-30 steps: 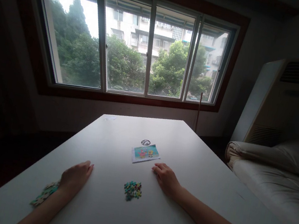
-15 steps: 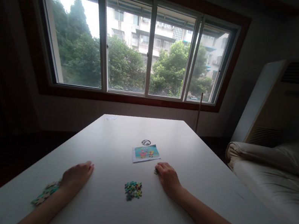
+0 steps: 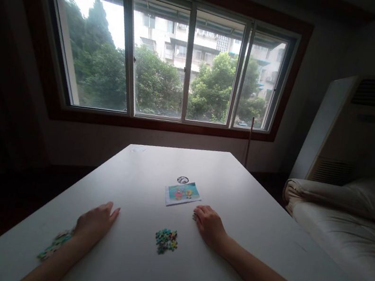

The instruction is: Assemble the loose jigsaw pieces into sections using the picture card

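My left hand (image 3: pixel 95 221) rests on the left of the white table (image 3: pixel 127 264), thumb apart from the fingers and nothing visible in it. A heap of jigsaw puzzle pieces (image 3: pixel 54 245) lies beside it, partly hidden behind my wrist and forearm. Over on the right, my right hand (image 3: pixel 208 223) is closed with its fingertips low to the tabletop. A small puzzle piece (image 3: pixel 194 216) shows under those fingers; whether more are beneath is hidden. Between the hands sits another pile of puzzle pieces (image 3: pixel 166 241), green, yellow and dark.
A picture sheet with cartoon figures (image 3: pixel 183 194) lies just beyond my right hand. Behind it is a round black-and-white mark (image 3: pixel 183 179). A clear wrapper (image 3: pixel 137 149) lies at the far left corner. A pale sofa (image 3: pixel 334 227) stands along the right.
My left thumb has moved away from the fingers, widening the gap. My right hand stays almost in place at the puzzle piece. Both piles look the same.
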`<action>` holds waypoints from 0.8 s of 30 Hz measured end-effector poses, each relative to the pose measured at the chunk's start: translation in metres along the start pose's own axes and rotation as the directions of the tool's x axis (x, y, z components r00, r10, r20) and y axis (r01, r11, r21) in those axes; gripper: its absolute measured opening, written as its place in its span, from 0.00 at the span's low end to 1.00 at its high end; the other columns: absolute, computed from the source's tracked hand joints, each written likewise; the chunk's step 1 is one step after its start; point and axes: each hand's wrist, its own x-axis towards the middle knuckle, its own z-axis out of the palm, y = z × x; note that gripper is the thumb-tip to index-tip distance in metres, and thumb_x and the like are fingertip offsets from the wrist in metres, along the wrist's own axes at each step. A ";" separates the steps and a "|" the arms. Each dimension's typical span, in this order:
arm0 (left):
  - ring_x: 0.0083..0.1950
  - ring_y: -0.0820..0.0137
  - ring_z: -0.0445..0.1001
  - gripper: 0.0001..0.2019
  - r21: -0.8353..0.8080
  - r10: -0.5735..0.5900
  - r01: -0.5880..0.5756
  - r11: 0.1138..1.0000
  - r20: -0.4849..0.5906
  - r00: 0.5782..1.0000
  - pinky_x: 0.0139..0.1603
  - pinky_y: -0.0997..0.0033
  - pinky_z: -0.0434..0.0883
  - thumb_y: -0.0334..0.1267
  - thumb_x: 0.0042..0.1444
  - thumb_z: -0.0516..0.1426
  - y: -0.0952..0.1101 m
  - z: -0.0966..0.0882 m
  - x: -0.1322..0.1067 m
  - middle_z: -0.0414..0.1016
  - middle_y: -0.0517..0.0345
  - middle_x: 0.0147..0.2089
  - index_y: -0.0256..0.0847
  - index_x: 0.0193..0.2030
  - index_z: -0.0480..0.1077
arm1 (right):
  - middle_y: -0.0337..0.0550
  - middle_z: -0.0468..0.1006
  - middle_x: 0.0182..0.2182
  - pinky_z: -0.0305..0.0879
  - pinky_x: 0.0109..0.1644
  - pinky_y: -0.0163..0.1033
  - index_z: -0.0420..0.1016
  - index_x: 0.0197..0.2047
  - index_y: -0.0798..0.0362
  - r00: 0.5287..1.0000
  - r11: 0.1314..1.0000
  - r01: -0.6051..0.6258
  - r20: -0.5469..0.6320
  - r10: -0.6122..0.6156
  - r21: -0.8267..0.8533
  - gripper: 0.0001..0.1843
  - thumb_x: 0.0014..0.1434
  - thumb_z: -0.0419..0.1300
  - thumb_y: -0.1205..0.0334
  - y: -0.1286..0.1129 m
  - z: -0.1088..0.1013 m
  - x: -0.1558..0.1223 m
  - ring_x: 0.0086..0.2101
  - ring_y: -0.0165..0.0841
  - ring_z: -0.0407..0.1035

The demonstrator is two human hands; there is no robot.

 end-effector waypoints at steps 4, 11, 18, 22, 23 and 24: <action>0.38 0.55 0.75 0.21 -0.046 0.053 -0.050 0.998 0.062 0.997 0.35 0.60 0.68 0.48 0.60 0.42 -0.016 -0.008 0.008 0.75 0.43 0.38 0.36 0.38 0.69 | 0.45 0.73 0.45 0.60 0.51 0.38 0.70 0.45 0.52 1.000 1.000 -0.003 -0.007 0.003 0.006 0.10 0.60 0.52 0.69 -0.001 -0.001 -0.001 0.47 0.36 0.65; 0.40 0.66 0.75 0.15 -0.310 0.346 -0.263 0.914 0.253 0.904 0.42 0.73 0.70 0.45 0.46 0.57 -0.056 -0.021 0.019 0.76 0.57 0.41 0.46 0.41 0.74 | 0.45 0.73 0.45 0.60 0.51 0.38 0.70 0.44 0.53 1.000 1.000 -0.001 -0.011 0.001 0.013 0.09 0.60 0.53 0.68 -0.002 -0.002 0.000 0.46 0.36 0.64; 0.39 0.65 0.74 0.26 -0.423 0.312 -0.131 0.897 0.392 0.865 0.37 0.75 0.72 0.36 0.32 0.61 -0.070 -0.024 0.016 0.74 0.59 0.42 0.44 0.45 0.72 | 0.45 0.73 0.45 0.60 0.51 0.38 0.70 0.44 0.53 1.000 1.000 -0.005 0.000 0.005 0.008 0.09 0.60 0.54 0.67 -0.002 -0.002 -0.001 0.47 0.36 0.64; 0.36 0.65 0.74 0.22 -0.397 0.362 -0.212 0.893 0.356 0.862 0.34 0.72 0.72 0.35 0.31 0.58 -0.064 -0.026 0.013 0.73 0.56 0.40 0.41 0.39 0.71 | 0.46 0.73 0.45 0.60 0.51 0.38 0.70 0.43 0.53 1.000 1.000 -0.003 0.012 0.003 0.004 0.08 0.60 0.54 0.67 -0.002 -0.004 0.000 0.47 0.36 0.64; 0.35 0.65 0.74 0.20 -0.393 0.367 -0.223 0.892 0.343 0.865 0.32 0.72 0.71 0.35 0.31 0.57 -0.063 -0.027 0.013 0.73 0.56 0.39 0.40 0.38 0.71 | 0.46 0.73 0.44 0.60 0.51 0.38 0.70 0.43 0.53 1.000 1.000 -0.002 0.015 0.002 0.004 0.08 0.60 0.53 0.67 -0.002 -0.004 0.000 0.46 0.36 0.64; 0.33 0.65 0.74 0.19 -0.394 0.371 -0.230 0.890 0.331 0.868 0.31 0.72 0.71 0.36 0.31 0.56 -0.061 -0.028 0.013 0.73 0.56 0.38 0.40 0.36 0.71 | 0.46 0.73 0.44 0.60 0.51 0.37 0.70 0.43 0.53 1.000 1.000 -0.002 0.017 0.002 0.004 0.08 0.60 0.53 0.67 -0.002 -0.004 0.000 0.46 0.36 0.64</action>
